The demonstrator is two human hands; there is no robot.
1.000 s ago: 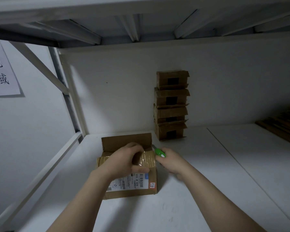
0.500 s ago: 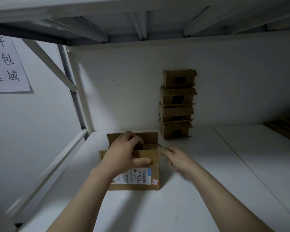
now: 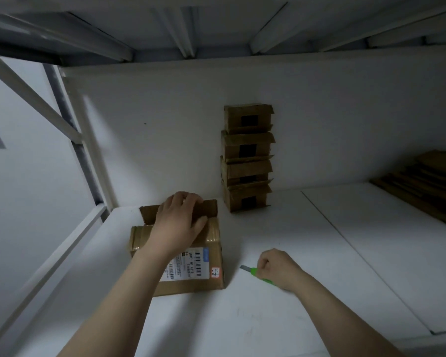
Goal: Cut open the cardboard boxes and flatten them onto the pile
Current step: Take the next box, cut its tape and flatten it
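A white shelf [image 3: 332,266] fills the lower part of the frame. A white wall [image 3: 152,130] stands behind it, and the gray underside of another shelf [image 3: 216,24] runs across the top.

At the right edge of the frame lies the pile of flat cardboard [image 3: 422,186], well apart from both hands. In the middle, against the wall, four small boxes [image 3: 246,161] stand one on top of the other.

The brown box [image 3: 214,243] sits on the white shelf, left of the middle and low in the frame. Shiny tape wraps its top. Its back flap [image 3: 209,208] stands up.

The left grip [image 3: 178,225] lies on top of the brown box. Its fingers [image 3: 182,200] curl over the top edge of the flap, and its thumb rests on the taped top. So this grip holds the box.

The right grip [image 3: 278,269] is to the right of the box, near it but not touching it. It is closed around a green knife [image 3: 255,273], low by the white shelf. The gray blade [image 3: 244,267] sticks out and points up and left, toward the lower right corner of the box. There is a gap of bare shelf between the blade and the box.

A white label [image 3: 191,266] with black bars is stuck on the near side of the box. The left arm covers part of it. A small red and white sticker [image 3: 216,272] sits next to the label, at the box's right corner.
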